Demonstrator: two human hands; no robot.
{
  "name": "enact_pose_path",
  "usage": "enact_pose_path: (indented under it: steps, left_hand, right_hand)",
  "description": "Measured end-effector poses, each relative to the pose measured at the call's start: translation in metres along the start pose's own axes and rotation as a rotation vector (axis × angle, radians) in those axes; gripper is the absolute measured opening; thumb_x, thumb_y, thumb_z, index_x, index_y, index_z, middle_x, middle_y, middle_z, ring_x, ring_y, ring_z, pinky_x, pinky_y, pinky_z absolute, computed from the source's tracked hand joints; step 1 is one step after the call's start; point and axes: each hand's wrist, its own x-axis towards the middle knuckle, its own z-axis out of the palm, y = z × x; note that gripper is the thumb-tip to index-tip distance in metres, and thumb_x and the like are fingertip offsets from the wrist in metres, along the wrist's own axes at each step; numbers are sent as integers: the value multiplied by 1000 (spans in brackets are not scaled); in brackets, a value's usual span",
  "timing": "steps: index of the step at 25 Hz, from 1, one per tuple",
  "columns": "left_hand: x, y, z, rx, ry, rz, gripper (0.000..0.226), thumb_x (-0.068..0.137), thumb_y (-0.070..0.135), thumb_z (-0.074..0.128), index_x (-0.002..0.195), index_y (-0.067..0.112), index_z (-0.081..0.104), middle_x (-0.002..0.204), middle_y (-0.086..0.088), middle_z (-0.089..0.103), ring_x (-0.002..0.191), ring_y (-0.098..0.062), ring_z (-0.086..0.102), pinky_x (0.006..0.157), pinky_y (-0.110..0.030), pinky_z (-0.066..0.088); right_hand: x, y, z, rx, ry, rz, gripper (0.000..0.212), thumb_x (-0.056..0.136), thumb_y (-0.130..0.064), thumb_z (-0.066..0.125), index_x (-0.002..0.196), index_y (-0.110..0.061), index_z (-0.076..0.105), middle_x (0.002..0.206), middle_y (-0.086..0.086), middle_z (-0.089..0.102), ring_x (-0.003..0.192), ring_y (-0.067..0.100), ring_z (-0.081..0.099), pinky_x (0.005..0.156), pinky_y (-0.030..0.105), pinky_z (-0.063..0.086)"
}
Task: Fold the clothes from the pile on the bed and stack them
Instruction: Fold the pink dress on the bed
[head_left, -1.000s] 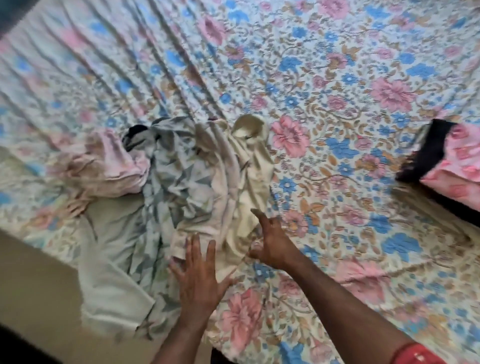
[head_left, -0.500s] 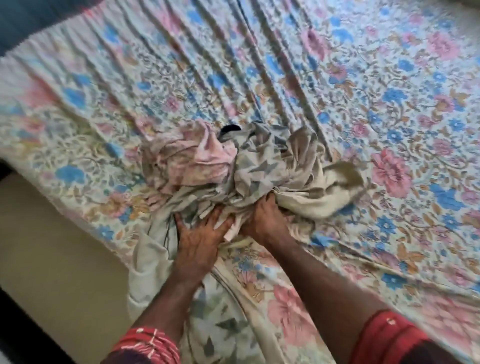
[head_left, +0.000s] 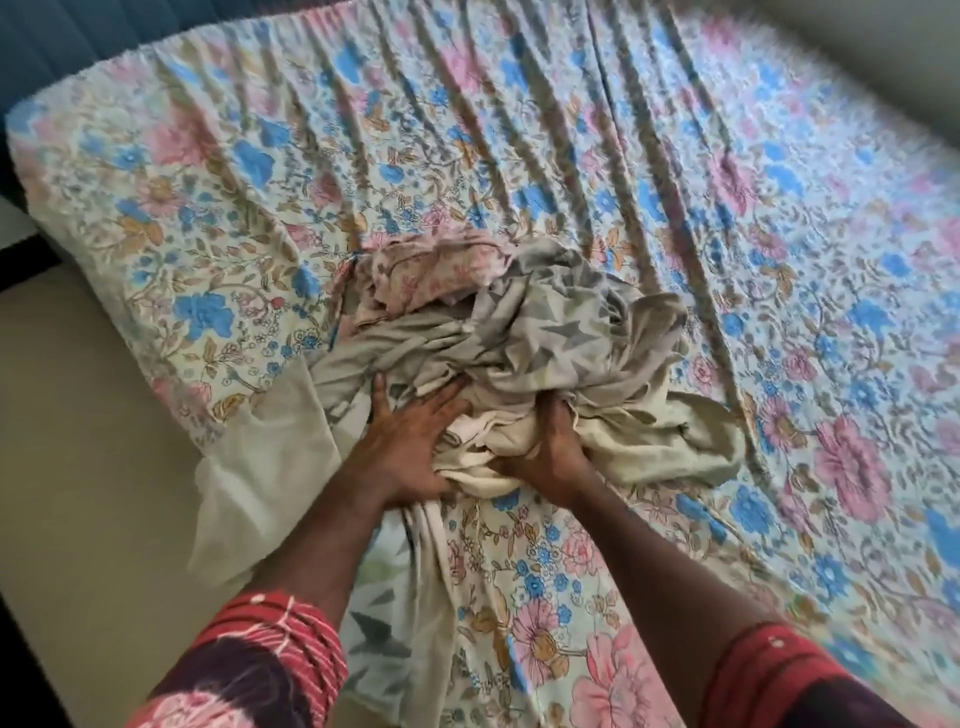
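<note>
Near the bed's (head_left: 779, 218) left edge, left hand (head_left: 410, 447) presses flat on the clothes pile (head_left: 545, 332); right hand (head_left: 550, 457) grips cream cloth (head_left: 649, 441). No writing is readable.

Crumpled pile of clothes (head_left: 524, 338) on flowered bed (head_left: 727, 208), left hand (head_left: 410, 441) pressing flat, right hand (head_left: 550, 447) gripping cream cloth

- The pile (head_left: 519, 332) is a crumpled heap near the bed's near-left edge.
- A pink garment (head_left: 421, 270) lies at its far left.
- A grey leaf-print cloth (head_left: 550, 322) is bunched on top.
- A cream piece (head_left: 670, 441), perhaps a shirt, trails right.
</note>
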Motion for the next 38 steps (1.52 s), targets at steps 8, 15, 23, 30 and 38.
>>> enact_pose_path:
  steps: [8, 15, 23, 30, 38]
  left_hand:
    - [-14, 33, -1, -451, 341, -121, 73, 78, 86, 41, 131, 40, 59, 146, 17, 54, 129, -5, 52, 122, -64, -5]
    - [83, 32, -95, -718, 655, -355, 79, 90, 28, 73, 152, 45, 28, 160, 0, 28, 146, -30, 30, 116, -66, 21]
    - [62, 106, -69, -535, 1019, -585, 33, 95, 19, 65, 128, 18, 69, 129, -4, 66, 128, -28, 51, 109, -37, 27]
    - [-68, 268, -18, -367, 1048, -434, 43, 97, 41, 46, 128, 17, 64, 125, -2, 66, 121, -24, 56, 107, -52, 35]
    - [-122, 364, 100, -273, 372, -528, 42, 96, 23, 62, 135, 39, 60, 154, 17, 40, 147, -4, 20, 122, -55, 4]
  right_hand:
    - [-17, 35, 23, 172, -6, -131, 107, 80, -30, 88, 157, -34, 14, 148, -26, 29, 135, -18, 32, 110, 8, 30]
    - [-7, 52, 45, 147, 17, -297, 101, 83, -30, 79, 159, -23, 14, 149, -7, 27, 134, -11, 25, 104, -4, 15]
    - [0, 71, 30, 355, -100, -472, 74, 95, -16, 72, 152, -22, 25, 140, -23, 42, 122, -18, 40, 105, 3, 30]
    - [-48, 93, -74, 556, -589, -358, 57, 93, -4, 68, 147, -12, 51, 111, -1, 72, 77, -7, 69, 64, 13, 55]
    - [-139, 184, -130, 1057, -941, 212, 63, 103, -53, 49, 141, -2, 55, 136, 31, 61, 125, 48, 58, 110, 64, 42]
